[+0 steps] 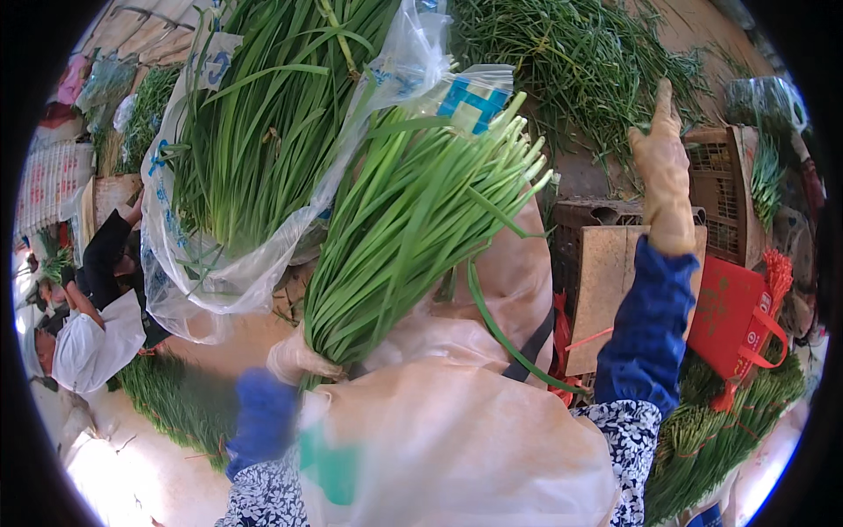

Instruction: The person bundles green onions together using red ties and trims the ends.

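Landmark: clear plastic bag (pixel 233 294) with blue print, full of long green leaves (pixel 263 132).
Held bunch: green stalks (pixel 395 237), just right of the bag and partly overlapping it in view; lies tilted, pale stem ends up and to the right, leaf tips toward the wearer. Contact with bag: cannot tell.
Left hand (pixel 306 358): gloved, below the bag, grasping the bunch by its leafy end; sleeve blurred.
Right hand (pixel 665 167): gloved, well right of the bag, forefinger extended, thumb apart, no grip on anything seen; near the loose greens.
Loose greens (pixel 571 70): heap, upper right of the bag.
Board (pixel 601 290): tan, right of the bag, beneath the right forearm in view.
Red box (pixel 724 307): farther right of the bag.
Apron (pixel 457 439): pale, stained, below and right of the bag.
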